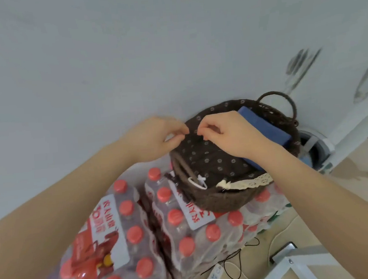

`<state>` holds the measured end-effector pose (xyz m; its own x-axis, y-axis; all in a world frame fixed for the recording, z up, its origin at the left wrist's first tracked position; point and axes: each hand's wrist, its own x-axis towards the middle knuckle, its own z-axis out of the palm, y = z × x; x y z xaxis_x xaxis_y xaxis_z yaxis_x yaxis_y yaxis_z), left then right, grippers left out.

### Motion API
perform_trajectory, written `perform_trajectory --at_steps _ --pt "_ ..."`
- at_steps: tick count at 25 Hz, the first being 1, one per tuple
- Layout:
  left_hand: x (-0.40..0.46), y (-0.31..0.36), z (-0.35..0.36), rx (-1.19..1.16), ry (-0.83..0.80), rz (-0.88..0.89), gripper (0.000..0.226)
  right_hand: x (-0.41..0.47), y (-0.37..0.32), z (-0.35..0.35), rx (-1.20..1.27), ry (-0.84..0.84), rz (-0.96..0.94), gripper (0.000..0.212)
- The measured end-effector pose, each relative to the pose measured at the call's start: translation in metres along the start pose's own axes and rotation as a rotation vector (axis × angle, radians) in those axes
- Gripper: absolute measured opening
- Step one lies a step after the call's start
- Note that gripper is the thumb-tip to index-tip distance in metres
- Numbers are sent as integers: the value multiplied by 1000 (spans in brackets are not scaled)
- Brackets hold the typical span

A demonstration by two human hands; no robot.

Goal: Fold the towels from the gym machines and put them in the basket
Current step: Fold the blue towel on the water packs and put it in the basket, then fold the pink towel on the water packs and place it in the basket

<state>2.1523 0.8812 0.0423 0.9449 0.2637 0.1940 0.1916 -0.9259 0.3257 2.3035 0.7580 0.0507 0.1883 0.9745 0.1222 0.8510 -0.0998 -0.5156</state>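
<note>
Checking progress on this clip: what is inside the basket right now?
The basket holds a folded blue towel along its right side, inside the brown floral lining. Both hands, left and right, cover part of the interior, so anything beneath them is hidden.

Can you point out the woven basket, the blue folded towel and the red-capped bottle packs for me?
Dark brown woven basket (226, 199): head view, front outer wall.
Blue folded towel (264, 124): head view, its flat top.
Shrink-wrapped pack of red-capped bottles (128, 231): head view, a cap in the left pack.
</note>
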Motion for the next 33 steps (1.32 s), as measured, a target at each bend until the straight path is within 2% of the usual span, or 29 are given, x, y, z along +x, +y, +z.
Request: perform_trajectory --at_steps 2,5,7,10,15,18,22,28,30,33 --pt "-49 -3 -5 20 77 -68 50 -6 -37 11 51 37 -103 17" --pt "-137 -1 -14 9 166 -299 59 -15 -104 38 92 7 -278 16" --pt "-216 8 -17 4 239 -504 53 -28 -151 76 88 -101 -411 14" --pt "-340 37 -15 4 324 -817 33 -66 -221 144 18 -311 -619 15" --pt "-555 143 7 12 405 -1242 13 -176 -343 253 -27 -633 -845 18" --pt "-673 234 30 37 454 -1511 13 -264 -417 315 -13 -813 -1001 20" --pt "-789 344 50 -30 564 -1845 13 -380 -507 379 -28 -1029 -1204 21" --pt "-922 423 78 -45 856 -2134 17 -501 -631 454 -104 -1244 -1417 20" --pt "-971 440 78 -62 912 -2201 20 -535 -682 482 -145 -1250 -1493 20" --pt "-1059 469 66 -60 1079 -2293 19 -594 -775 524 -133 -1264 -1600 21"
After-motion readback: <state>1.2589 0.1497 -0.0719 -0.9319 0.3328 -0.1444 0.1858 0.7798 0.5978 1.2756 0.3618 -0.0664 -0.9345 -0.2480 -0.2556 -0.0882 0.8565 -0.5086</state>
